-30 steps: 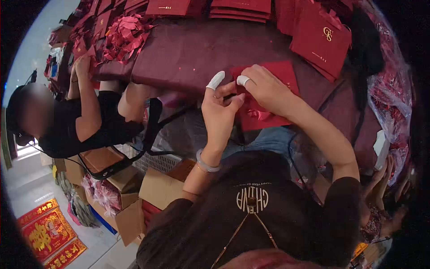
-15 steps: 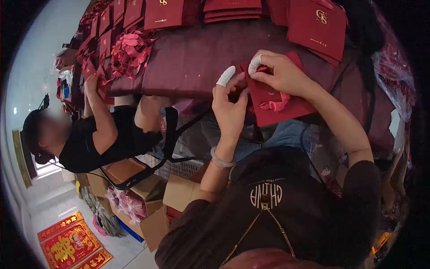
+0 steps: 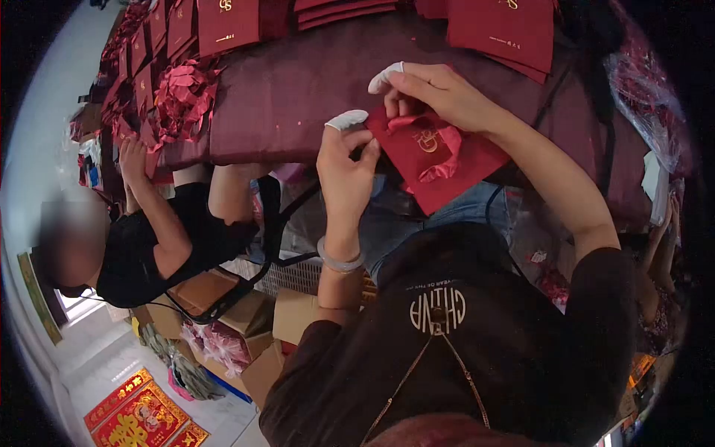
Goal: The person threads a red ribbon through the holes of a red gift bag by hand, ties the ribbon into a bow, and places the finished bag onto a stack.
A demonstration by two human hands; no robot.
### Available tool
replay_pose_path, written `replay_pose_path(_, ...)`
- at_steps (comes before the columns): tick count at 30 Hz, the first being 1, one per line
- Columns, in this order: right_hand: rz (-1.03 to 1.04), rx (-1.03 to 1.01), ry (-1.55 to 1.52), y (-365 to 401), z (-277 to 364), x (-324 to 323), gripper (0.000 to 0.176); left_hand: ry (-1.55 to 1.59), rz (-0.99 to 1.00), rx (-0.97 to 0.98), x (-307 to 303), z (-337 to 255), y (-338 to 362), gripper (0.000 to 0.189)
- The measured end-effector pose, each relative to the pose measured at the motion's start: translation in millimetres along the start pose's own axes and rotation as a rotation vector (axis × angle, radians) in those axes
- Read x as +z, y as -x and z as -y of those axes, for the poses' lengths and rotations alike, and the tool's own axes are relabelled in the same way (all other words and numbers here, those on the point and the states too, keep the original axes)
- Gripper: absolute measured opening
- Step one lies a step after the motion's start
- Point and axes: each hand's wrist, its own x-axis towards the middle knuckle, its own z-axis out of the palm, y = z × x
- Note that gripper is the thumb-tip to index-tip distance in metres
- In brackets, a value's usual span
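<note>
**Thumb and finger close on the edge of a red bag**

The person's left hand (image 3: 344, 160) has a narrow pinch at the left edge of the red bag (image 3: 421, 158), its index finger in a white cover (image 3: 348, 119). The right hand (image 3: 439, 93) arches over the bag's upper edge with fingers curled (its index finger wears a white cover too); whether those fingers grip the bag or the ribbon (image 3: 439, 173) cannot be told, as the hand hides the contact.

The bag hangs tilted above the person's lap, at the near edge of the table (image 3: 275, 112), one corner pointing down. Its gold lettering (image 3: 428, 140) faces up, and the ribbon loops across that face. Beyond, a stack of red bags (image 3: 503, 33) lies on the table. Farther left is a heap of red ribbons (image 3: 182, 100), with a co-worker's hand (image 3: 134, 160) near it.
</note>
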Motion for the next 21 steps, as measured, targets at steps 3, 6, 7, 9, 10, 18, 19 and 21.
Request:
replay_pose_path(3, 0.037, -0.056, 0.142, 2, -3, 3, 0.035, -0.213, 0.083, -0.065, -14, -23, 3, 0.028)
replay_pose_path(6, 0.023, -0.080, 0.150, 1, -3, -1, 0.034, 0.006, 0.052, -0.168, -48, -22, 11, 0.027)
replay_pose_path(7, 0.018, -0.063, 0.103, 1, -3, -2, 0.033, -0.079, 0.047, -0.164, -60, -20, 14, 0.028)
replay_pose_path(9, 0.036, -0.063, 0.094, 0, -6, -2, 0.033, 0.072, 0.139, -0.278, -67, -19, 23, 0.031)
replay_pose_path(10, 0.042, -0.065, 0.067, -1, -5, -2, 0.034, 0.133, 0.161, -0.335, -64, -16, 29, 0.031)
replay_pose_path(18, 0.132, -0.001, -0.008, 1, 2, -3, 0.035, 0.553, 0.011, -0.278, -1, 41, 68, 0.021)
replay_pose_path(19, 0.152, 0.006, -0.005, 1, 3, -3, 0.035, 0.596, -0.001, -0.289, 4, 40, 71, 0.020)
replay_pose_path(21, 0.230, 0.076, -0.039, 2, 3, -3, 0.035, 0.610, 0.070, -0.208, 11, 49, 76, 0.019)
